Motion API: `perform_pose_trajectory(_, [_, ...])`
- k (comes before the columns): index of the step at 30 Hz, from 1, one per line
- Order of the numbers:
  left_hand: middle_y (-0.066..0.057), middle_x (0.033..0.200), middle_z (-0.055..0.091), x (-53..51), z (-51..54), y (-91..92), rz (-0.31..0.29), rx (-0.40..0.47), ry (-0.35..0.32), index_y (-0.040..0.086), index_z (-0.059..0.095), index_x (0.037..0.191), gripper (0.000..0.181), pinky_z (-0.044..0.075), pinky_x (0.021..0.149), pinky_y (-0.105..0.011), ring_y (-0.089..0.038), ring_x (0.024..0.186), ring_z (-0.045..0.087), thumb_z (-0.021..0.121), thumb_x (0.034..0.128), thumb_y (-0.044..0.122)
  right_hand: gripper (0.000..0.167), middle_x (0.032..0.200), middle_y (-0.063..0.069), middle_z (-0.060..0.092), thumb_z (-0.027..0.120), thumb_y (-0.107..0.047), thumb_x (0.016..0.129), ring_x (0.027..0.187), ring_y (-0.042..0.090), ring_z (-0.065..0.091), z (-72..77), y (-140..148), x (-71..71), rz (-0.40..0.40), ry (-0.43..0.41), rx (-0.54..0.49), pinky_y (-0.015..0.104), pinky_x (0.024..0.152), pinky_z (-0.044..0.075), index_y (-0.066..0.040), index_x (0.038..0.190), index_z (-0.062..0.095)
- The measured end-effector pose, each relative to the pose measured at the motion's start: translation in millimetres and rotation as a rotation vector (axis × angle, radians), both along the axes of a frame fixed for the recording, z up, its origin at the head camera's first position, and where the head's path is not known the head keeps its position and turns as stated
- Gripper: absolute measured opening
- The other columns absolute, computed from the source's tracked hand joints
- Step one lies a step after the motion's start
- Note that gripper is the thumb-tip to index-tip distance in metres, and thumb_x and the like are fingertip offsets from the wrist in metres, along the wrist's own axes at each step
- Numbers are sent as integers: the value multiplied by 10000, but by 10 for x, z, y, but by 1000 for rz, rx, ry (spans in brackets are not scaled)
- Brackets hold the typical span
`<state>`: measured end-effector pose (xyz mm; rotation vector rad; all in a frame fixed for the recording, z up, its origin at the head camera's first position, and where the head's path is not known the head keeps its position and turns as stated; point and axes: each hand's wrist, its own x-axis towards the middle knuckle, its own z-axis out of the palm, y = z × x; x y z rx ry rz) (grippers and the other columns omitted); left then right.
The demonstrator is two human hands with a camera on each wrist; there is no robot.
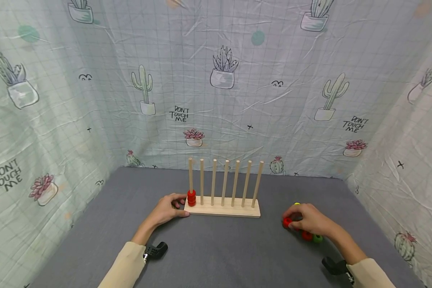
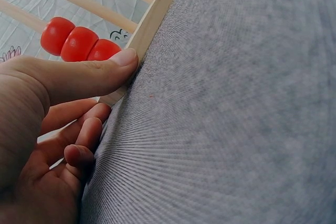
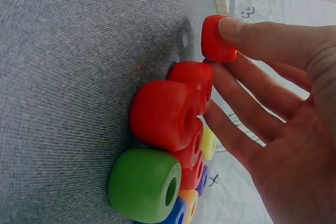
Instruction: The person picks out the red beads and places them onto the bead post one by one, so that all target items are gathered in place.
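Observation:
A wooden peg stand (image 1: pixel 223 211) with several upright pegs rests on the grey cloth. Three red beads (image 2: pixel 79 44) are stacked on its leftmost peg. My left hand (image 1: pixel 165 209) holds the stand's left end, thumb on the front edge and the other fingers curled at the side. Off to the right of the stand, my right hand (image 1: pixel 312 219) pinches a red bead (image 3: pixel 214 39) between thumb and fingertips. Close beneath those fingers lies a group of loose beads, with more red beads (image 3: pixel 163 115) and a green bead (image 3: pixel 144 184) nearest the camera.
Yellow (image 3: pixel 208 142), orange (image 3: pixel 188 203), blue (image 3: pixel 176 213) and purple beads (image 3: pixel 202 180) lie in the same group, partly covered. A patterned cloth (image 1: pixel 223 112) hangs behind the grey surface (image 1: pixel 216 252) and along both sides.

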<state>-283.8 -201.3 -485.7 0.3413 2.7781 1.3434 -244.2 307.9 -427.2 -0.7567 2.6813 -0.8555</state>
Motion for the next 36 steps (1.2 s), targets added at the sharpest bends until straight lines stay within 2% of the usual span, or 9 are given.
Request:
perform_pose_trajectory(17, [-59, 1076, 692, -2, -3, 4, 10, -3, 0, 41, 684, 1334, 671, 453, 774, -290, -143, 878, 570, 934, 741, 231, 276, 1120, 56, 745, 809, -135, 881, 957, 139, 724, 54, -148, -58, -10, 15, -13, 263, 805, 577, -59, 1140, 757])
perform_pose_trajectory(27, [-57, 1072, 692, 6, 7, 9, 16, -5, -5, 44, 686, 1333, 675, 453, 779, -309, -150, 875, 569, 937, 738, 239, 283, 1120, 45, 746, 805, -145, 889, 983, 160, 731, 100, -263, -83, 22, 54, -12, 273, 828, 580, -50, 1150, 756])
perform_pose_trajectory(36, [-55, 1066, 693, -4, 1, 9, 14, -7, 0, 36, 687, 1328, 678, 450, 779, -316, -151, 872, 564, 942, 732, 234, 284, 1132, 52, 742, 789, -158, 909, 996, 192, 727, 155, -365, -91, 48, 50, -21, 343, 844, 593, -43, 1165, 746])
